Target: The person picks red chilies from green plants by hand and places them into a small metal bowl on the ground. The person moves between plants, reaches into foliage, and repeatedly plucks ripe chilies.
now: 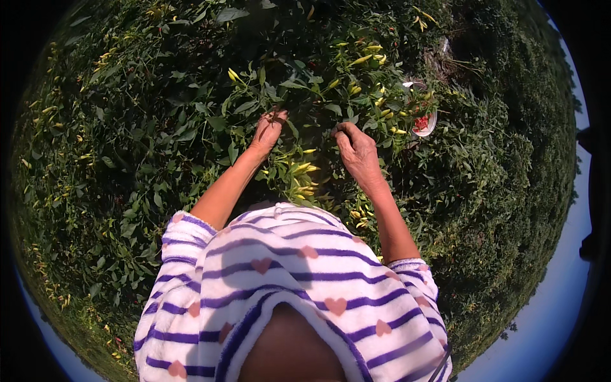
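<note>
My left hand (268, 132) reaches into the leaves of a chili pepper plant (246, 98). Its fingers are bent near a thin dark stem, and whether they grip it is unclear. To the right, my right hand (357, 152) has its thumb and forefinger drawn together at the edge of the foliage. Anything between those fingertips is hidden. Pale yellow chili peppers (303, 179) cluster below and between my hands. Other yellow peppers (365, 56) point upward beyond my right hand.
A white container (431, 125) with red peppers (421, 124) stands among the plants at right, partly covered by leaves. Dense pepper foliage (119, 143) surrounds me. Bare ground (437, 62) shows in a narrow gap at upper right.
</note>
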Demonstrator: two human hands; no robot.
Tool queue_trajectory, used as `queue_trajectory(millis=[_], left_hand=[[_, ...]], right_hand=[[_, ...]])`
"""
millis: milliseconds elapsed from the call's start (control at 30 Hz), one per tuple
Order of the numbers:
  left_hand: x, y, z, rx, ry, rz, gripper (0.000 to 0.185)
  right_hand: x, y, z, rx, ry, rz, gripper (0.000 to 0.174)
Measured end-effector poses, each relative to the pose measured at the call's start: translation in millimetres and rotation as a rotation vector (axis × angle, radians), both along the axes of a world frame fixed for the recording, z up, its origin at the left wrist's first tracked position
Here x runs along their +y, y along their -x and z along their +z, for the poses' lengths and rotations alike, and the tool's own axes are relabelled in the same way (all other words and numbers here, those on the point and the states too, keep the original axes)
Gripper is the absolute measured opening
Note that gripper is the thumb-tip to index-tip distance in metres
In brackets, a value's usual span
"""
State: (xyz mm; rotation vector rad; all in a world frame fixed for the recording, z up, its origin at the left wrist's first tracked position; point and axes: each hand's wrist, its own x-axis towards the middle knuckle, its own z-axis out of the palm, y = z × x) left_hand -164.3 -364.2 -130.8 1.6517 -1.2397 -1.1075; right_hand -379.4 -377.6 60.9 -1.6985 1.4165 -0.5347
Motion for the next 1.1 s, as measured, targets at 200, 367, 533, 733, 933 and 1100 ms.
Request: queue_trajectory(millis=[200,367,533,733,933,1100], left_hand=[[17.6,-15.6,24.2,0.197,0.078,0.050,0.020],[34.1,-27.0,20.5,-0.514,-0.018,-0.301,0.030],[59.9,-34.7,-18.6,-2.104,0.459,-0.508,0.033],[113.2,-24.3,-32.5,-2.547,0.590,-0.457,0.033],[106.2,-5.7,-6.9,-0.500,0.300,-0.678,0.026],[92.0,-0.1,21.2,-0.296,0.186,-0.802,0.040]], right_hand=[[-18.6,-12.3,9.0,0.103,0.451,0.079,0.012],[-54.6,-21.3,34.5,0.497,0.412,0.220,0.012],[-75.1,-11.0,33.4,0.387,0.503,0.259,0.015],[-94.5,27.7,73.3,-0.020,0.129,-0.044,0.024],[-99.4,44.7,152.1,0.029,0.433,0.040,0.017],[-89.5,-49.8,52.8,0.425,0.640,0.466,0.016]])
